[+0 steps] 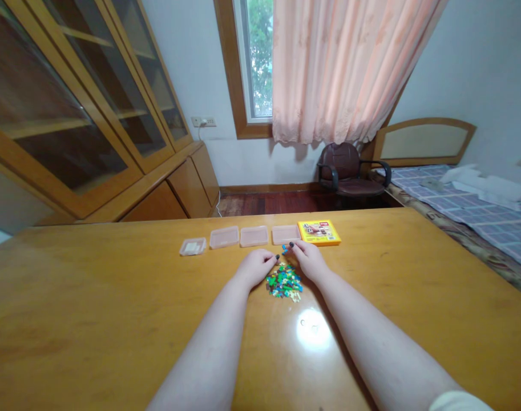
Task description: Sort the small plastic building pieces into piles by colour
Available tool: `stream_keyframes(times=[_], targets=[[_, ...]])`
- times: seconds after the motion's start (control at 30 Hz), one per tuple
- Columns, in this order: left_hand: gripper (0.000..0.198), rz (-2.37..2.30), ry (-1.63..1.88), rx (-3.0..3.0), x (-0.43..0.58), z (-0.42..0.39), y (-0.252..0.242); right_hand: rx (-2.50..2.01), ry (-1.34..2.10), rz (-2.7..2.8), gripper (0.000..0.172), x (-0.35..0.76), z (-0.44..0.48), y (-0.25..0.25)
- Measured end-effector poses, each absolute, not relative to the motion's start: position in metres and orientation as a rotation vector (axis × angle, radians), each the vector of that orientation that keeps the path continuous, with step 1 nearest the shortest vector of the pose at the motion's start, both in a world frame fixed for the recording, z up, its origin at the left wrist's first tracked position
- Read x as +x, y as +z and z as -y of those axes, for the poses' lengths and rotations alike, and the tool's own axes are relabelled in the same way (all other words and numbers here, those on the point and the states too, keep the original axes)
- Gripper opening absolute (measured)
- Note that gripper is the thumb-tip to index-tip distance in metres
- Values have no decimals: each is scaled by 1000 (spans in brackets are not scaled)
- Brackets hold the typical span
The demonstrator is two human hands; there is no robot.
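A heap of small toy building bricks (284,281) in green, blue, white and brown lies on the wooden table. My left hand (257,267) rests at the heap's upper left with its fingers curled together; whatever may be in them is hidden. Across from it, my right hand (310,261) is at the upper right of the heap, its fingers closed in a pinch. Small blue bricks (285,249) show at the right fingertips, between the two hands. Behind the hands stand shallow clear plastic trays, among them one (254,236) just beyond my left hand.
A yellow box (319,233) lies beside the rightmost tray (285,234). The small tray (193,246) at the left holds something white. Past the table's far edge are a brown armchair (350,171), a bed (474,194) and a glass-door cabinet (80,103).
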State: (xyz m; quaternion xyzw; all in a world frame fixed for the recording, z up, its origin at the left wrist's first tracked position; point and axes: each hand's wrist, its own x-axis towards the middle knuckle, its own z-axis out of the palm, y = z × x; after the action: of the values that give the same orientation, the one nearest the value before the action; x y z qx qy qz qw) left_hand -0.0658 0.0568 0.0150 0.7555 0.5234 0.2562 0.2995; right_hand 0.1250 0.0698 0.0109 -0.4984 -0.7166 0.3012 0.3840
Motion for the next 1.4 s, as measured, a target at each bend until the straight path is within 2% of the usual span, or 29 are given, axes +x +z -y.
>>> stream_keyframes(times=[0.17, 0.33, 0.5, 0.63, 0.73, 0.87, 1.1, 1.3, 1.4], targets=[[36, -1411, 670, 2019, -66, -57, 15, -1231, 862, 1795, 44, 126, -68, 6], [32, -1320, 681, 2033, -65, -53, 20, -1273, 873, 1838, 46, 125, -66, 7], [30, -1321, 654, 2049, -64, -52, 21, -1364, 744, 1867, 41, 126, -66, 13], [32, -1372, 692, 2045, -64, -55, 18, -1230, 894, 1973, 34, 123, -63, 15], [27, -1363, 739, 2029, -64, -56, 16, -1152, 935, 1946, 36, 122, -64, 13], [23, -1347, 755, 2065, -64, -57, 14, -1252, 797, 1824, 41, 126, -68, 12], [23, -1338, 727, 2087, -64, -57, 14, -1127, 1024, 1927, 34, 122, -65, 12], [25, -1375, 704, 2066, -63, -57, 14, -1239, 847, 1823, 37, 126, -69, 10], [26, -1376, 693, 2066, -64, -58, 14, -1217, 897, 1907, 34, 125, -68, 11]])
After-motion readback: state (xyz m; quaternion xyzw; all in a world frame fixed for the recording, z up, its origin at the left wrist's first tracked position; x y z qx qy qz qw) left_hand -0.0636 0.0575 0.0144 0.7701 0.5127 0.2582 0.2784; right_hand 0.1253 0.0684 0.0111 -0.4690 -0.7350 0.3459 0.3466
